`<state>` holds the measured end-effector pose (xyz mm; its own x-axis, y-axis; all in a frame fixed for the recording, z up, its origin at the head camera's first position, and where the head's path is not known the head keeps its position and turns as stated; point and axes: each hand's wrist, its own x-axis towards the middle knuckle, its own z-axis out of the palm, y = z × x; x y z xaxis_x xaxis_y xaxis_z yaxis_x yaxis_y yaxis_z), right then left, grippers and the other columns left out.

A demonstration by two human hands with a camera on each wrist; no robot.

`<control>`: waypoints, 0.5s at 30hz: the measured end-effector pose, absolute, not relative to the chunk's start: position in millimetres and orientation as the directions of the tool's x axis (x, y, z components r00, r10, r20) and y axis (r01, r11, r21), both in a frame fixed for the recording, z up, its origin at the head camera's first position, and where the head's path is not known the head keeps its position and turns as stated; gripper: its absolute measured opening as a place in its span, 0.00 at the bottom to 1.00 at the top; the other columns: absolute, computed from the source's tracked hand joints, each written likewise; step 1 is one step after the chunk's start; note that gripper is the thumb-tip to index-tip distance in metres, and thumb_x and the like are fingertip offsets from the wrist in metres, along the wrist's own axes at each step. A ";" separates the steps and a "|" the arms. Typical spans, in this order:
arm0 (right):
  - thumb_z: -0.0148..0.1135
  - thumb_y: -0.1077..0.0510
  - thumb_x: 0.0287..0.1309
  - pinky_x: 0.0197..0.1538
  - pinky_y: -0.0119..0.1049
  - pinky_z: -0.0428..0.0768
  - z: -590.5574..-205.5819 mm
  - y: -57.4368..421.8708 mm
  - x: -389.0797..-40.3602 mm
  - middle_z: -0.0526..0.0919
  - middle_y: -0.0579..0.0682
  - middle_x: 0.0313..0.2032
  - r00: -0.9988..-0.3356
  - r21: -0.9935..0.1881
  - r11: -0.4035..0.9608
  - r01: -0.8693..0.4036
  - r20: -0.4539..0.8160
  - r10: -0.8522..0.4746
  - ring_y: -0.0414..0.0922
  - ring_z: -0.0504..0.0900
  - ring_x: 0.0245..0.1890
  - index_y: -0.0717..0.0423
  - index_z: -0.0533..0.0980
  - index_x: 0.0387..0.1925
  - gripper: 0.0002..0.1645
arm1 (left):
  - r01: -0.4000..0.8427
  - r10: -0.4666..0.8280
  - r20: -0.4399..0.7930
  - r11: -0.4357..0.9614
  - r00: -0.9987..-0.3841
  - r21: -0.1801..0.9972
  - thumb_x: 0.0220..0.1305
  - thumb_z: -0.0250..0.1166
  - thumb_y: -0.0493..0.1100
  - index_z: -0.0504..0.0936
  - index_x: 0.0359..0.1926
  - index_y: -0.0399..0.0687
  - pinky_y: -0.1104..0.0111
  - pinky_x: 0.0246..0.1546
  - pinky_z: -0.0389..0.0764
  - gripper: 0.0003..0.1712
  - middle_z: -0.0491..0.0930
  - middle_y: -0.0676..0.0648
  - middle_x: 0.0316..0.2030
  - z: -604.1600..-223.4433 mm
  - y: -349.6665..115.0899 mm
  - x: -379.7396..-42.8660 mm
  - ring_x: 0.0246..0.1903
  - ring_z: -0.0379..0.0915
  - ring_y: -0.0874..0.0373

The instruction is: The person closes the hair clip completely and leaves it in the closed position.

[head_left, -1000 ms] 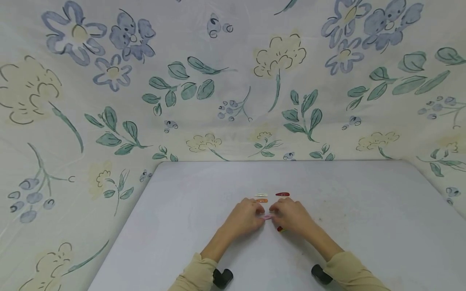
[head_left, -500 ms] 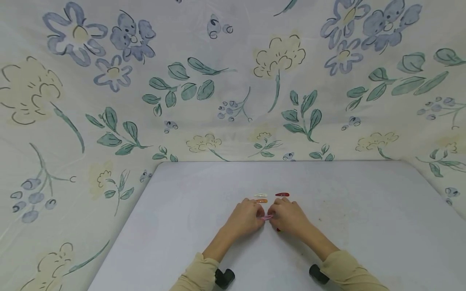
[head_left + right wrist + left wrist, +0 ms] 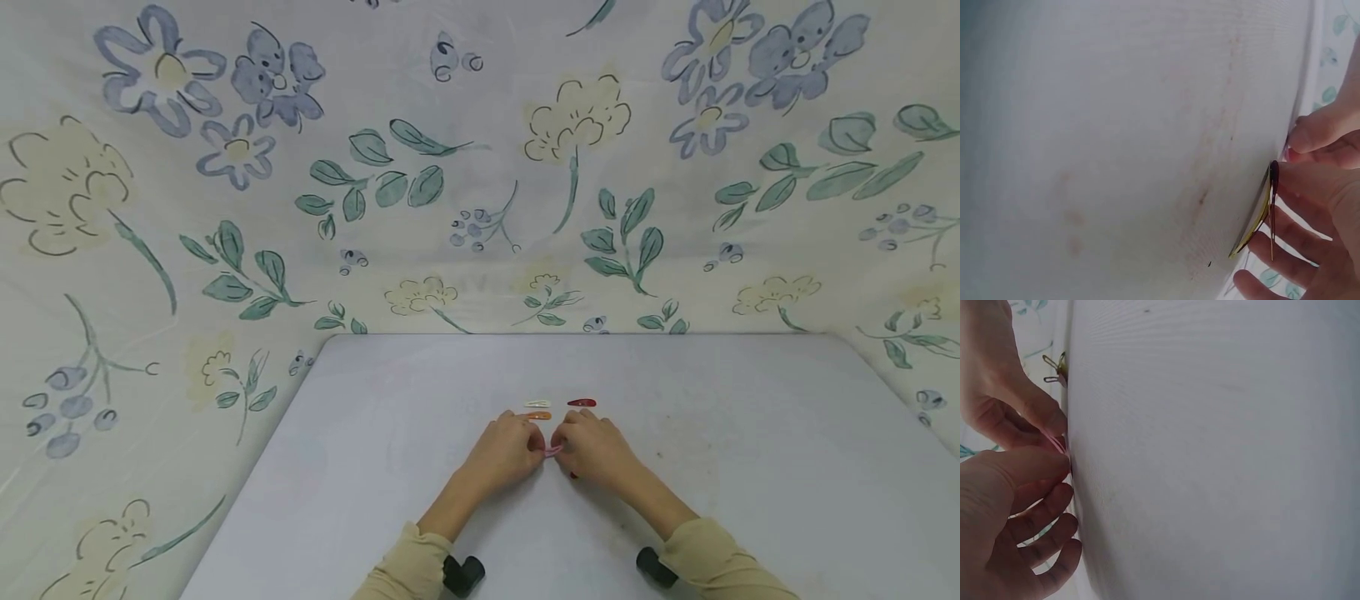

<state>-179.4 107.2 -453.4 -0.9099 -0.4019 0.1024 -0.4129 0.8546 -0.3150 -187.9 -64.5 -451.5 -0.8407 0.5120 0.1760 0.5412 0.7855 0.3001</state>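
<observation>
A pink snap hair clip [image 3: 553, 452] lies between my two hands, low over the white table. My left hand [image 3: 504, 452] pinches one end of it between thumb and forefinger; its other fingers curl loosely in the left wrist view. Opposite, my right hand [image 3: 597, 447] pinches the other end. Fingertips hide most of the clip, and only a pink strip [image 3: 1057, 444] shows in the left wrist view. Close by the right hand's fingers, a yellow and dark red hair clip [image 3: 1262, 215] sits with its prongs spread apart; the hand mostly covers it in the head view.
Beyond my hands on the table [image 3: 750, 433] lie a white hair clip [image 3: 537, 404], an orange one [image 3: 538, 415] and a dark red one [image 3: 582, 402]. A flowered cloth [image 3: 480, 167] hangs behind and at both sides. Black wrist devices [image 3: 463, 575] sit by both sleeves.
My right hand has shifted slightly left, toward the left hand, covering more of the yellow and dark red clip. Both hands keep holding the pink hair clip.
</observation>
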 end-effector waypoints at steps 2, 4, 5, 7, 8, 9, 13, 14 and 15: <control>0.73 0.61 0.50 0.40 0.48 0.76 -453.4 106.8 -179.6 0.78 0.45 0.32 -0.909 -0.314 0.854 -0.415 0.099 -0.405 0.48 0.76 0.41 0.51 0.83 0.29 0.04 | 0.542 0.513 0.178 0.784 -0.840 0.302 0.54 0.72 0.41 0.87 0.27 0.50 0.69 0.32 0.72 0.02 0.82 0.57 0.24 -451.7 -64.9 -188.0 0.30 0.71 0.60; 0.72 0.60 0.51 0.40 0.48 0.76 -453.0 106.4 -179.6 0.78 0.45 0.32 -0.908 -0.309 0.855 -0.417 0.100 -0.407 0.48 0.76 0.41 0.51 0.84 0.30 0.04 | 0.540 0.513 0.171 0.783 -0.841 0.308 0.54 0.72 0.41 0.87 0.27 0.49 0.69 0.32 0.72 0.02 0.82 0.57 0.24 -451.5 -65.3 -188.0 0.30 0.71 0.60; 0.72 0.60 0.51 0.40 0.48 0.77 -452.7 106.2 -179.5 0.78 0.45 0.32 -0.908 -0.306 0.856 -0.418 0.102 -0.407 0.48 0.76 0.41 0.51 0.84 0.30 0.03 | 0.539 0.513 0.168 0.783 -0.842 0.311 0.55 0.72 0.41 0.87 0.27 0.49 0.69 0.33 0.72 0.02 0.82 0.57 0.24 -451.6 -65.5 -188.2 0.30 0.71 0.60; 0.72 0.59 0.52 0.40 0.47 0.77 -453.0 106.0 -179.8 0.78 0.45 0.32 -0.908 -0.298 0.859 -0.417 0.105 -0.405 0.48 0.77 0.40 0.51 0.84 0.31 0.03 | 0.537 0.514 0.159 0.783 -0.843 0.316 0.55 0.72 0.42 0.87 0.27 0.50 0.70 0.32 0.72 0.03 0.82 0.57 0.24 -451.0 -65.9 -188.1 0.30 0.71 0.61; 0.71 0.58 0.53 0.40 0.47 0.77 -452.9 105.9 -180.0 0.78 0.45 0.32 -0.908 -0.296 0.859 -0.418 0.107 -0.405 0.48 0.77 0.40 0.51 0.84 0.31 0.03 | 0.534 0.513 0.154 0.783 -0.845 0.319 0.55 0.72 0.43 0.87 0.27 0.50 0.70 0.32 0.72 0.03 0.81 0.57 0.24 -450.6 -66.1 -188.0 0.30 0.71 0.61; 0.71 0.58 0.53 0.40 0.47 0.77 -453.0 105.9 -180.1 0.78 0.44 0.32 -0.908 -0.294 0.860 -0.418 0.109 -0.405 0.47 0.77 0.40 0.51 0.85 0.32 0.03 | 0.530 0.511 0.149 0.785 -0.847 0.321 0.55 0.72 0.43 0.87 0.27 0.50 0.70 0.33 0.72 0.03 0.81 0.58 0.24 -450.3 -66.4 -187.8 0.31 0.71 0.61; 0.71 0.57 0.54 0.40 0.46 0.77 -453.8 106.4 -180.9 0.78 0.44 0.31 -0.911 -0.302 0.859 -0.413 0.112 -0.398 0.46 0.77 0.39 0.52 0.85 0.32 0.04 | 0.526 0.509 0.143 0.787 -0.849 0.323 0.55 0.72 0.43 0.87 0.28 0.50 0.69 0.34 0.72 0.03 0.81 0.57 0.26 -450.3 -67.0 -187.6 0.31 0.70 0.61; 0.71 0.57 0.54 0.40 0.46 0.77 -453.9 106.6 -180.9 0.78 0.43 0.31 -0.911 -0.304 0.859 -0.412 0.113 -0.397 0.46 0.77 0.39 0.52 0.85 0.32 0.04 | 0.524 0.507 0.143 0.787 -0.850 0.326 0.55 0.72 0.43 0.87 0.28 0.50 0.69 0.34 0.72 0.02 0.80 0.57 0.26 -450.4 -67.1 -187.6 0.32 0.70 0.61; 0.71 0.57 0.54 0.40 0.45 0.77 -454.1 106.7 -180.8 0.78 0.43 0.31 -0.911 -0.304 0.859 -0.413 0.115 -0.397 0.46 0.77 0.39 0.51 0.85 0.32 0.04 | 0.523 0.506 0.143 0.786 -0.850 0.329 0.55 0.72 0.42 0.87 0.28 0.50 0.69 0.34 0.72 0.02 0.80 0.57 0.26 -450.6 -67.2 -187.6 0.32 0.70 0.61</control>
